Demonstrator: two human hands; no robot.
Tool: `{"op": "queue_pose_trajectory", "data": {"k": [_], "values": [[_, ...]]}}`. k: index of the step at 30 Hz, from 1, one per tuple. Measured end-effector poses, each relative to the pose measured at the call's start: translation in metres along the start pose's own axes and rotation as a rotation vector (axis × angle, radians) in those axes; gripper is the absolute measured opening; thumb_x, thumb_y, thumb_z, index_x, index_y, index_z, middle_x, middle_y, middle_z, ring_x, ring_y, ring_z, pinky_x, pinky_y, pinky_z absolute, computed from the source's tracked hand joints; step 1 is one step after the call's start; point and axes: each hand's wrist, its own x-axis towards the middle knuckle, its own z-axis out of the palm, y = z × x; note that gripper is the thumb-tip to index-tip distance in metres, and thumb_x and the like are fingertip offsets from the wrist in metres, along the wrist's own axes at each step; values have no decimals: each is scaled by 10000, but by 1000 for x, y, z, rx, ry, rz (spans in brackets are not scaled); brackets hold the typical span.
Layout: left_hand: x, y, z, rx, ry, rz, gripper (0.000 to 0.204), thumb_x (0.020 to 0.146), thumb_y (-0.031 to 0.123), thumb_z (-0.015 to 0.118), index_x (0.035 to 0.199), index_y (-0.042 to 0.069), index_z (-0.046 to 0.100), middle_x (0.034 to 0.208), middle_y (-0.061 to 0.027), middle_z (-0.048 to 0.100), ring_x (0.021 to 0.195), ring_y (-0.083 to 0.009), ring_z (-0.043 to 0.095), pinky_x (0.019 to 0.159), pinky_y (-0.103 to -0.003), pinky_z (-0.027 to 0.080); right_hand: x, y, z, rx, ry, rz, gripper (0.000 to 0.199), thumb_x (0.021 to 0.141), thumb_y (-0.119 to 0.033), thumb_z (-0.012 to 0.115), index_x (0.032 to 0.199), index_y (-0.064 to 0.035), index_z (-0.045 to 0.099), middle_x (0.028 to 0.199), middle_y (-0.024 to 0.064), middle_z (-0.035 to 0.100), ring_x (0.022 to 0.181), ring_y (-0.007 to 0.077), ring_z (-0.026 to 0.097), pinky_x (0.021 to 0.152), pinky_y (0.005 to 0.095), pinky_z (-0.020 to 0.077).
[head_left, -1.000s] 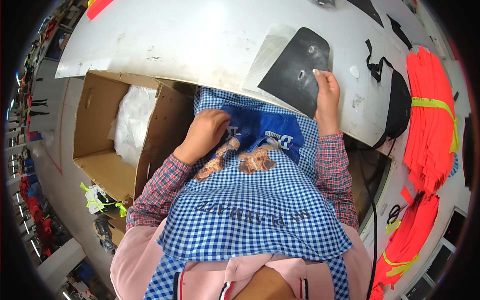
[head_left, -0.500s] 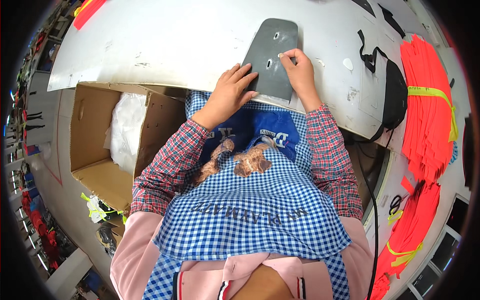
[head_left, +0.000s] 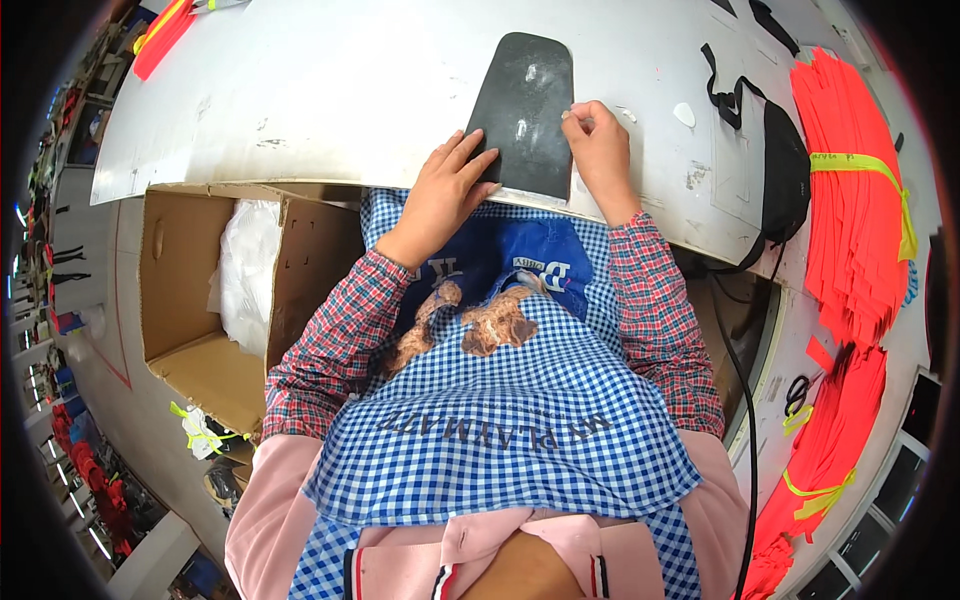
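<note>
Bib apron, blue-and-white gingham, small checks, wrinkled front. Shoulder straps in matching gingham. Dark lettering curving across upper front. Lower down, deep-blue printed panel with pale letters; brown, curly-coated animal print beside it. Sleeve covers on both forearms, plaid of red, navy and white, creased, ending at wrists. Beneath, pale pink shirt, visible at shoulders and upper arms; open pink collar, stripes of navy, white and red along trim.
</note>
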Motion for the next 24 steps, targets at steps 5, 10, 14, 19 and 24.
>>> {"op": "queue_pose_trajectory", "data": {"k": [5,10,14,19,24], "values": [[1,2,-5,11,-19,-4,457,872,187,700,1297,63,588,1442,-162,475,1357,-385,410,1093,-453,392,-1,-1,0,6,12,-10,161,881,-187,645,878,-26,630,832,128,690,739,269,677,705,382,531],[6,2,-5,-58,1,-19,465,898,215,691,1308,33,570,1440,-206,456,1361,-388,404,1102,-437,380,0,2,0,6,10,5,160,880,-186,646,877,-27,632,824,129,694,743,267,678,701,377,532],[31,-10,2,-246,118,-82,436,937,248,634,1290,1,564,1427,-249,454,1345,-430,404,1104,-463,364,0,5,1,27,28,-14,163,880,-189,649,880,-26,634,829,128,696,745,268,678,703,377,532],[67,-32,13,-137,128,-18,448,979,294,563,1332,18,535,1462,-213,443,1385,-416,364,1125,-477,324,0,9,3,36,34,-11,174,881,-188,650,933,-21,653,850,130,697,748,262,677,709,374,533],[72,-38,25,36,42,20,458,988,317,546,1348,34,526,1483,-159,442,1412,-356,348,1136,-523,282,-1,10,4,46,40,-21,180,885,-187,647,947,-18,656,861,125,699,757,254,677,715,369,533]]}}
